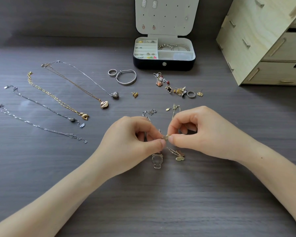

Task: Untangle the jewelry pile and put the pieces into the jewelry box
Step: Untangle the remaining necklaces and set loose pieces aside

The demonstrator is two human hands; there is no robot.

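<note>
My left hand [135,144] and my right hand [200,132] meet over the middle of the table, both pinching a small knot of tangled chains [165,137] between thumb and forefinger. From the knot hang a clear bear-shaped pendant [157,160] and a gold butterfly pendant [180,156]. Loose silver [149,112] and gold [173,108] chain ends trail behind my hands. The open jewelry box [164,65], black outside and white inside, stands at the back centre with rings, earrings and bracelets in its compartments.
Several straightened necklaces [58,100] lie in a row at the left. A silver bangle [126,77], a ring [112,72], a gold stud [134,94] and a cluster of earrings and charms [176,88] lie before the box. A wooden drawer unit [266,41] stands at the back right.
</note>
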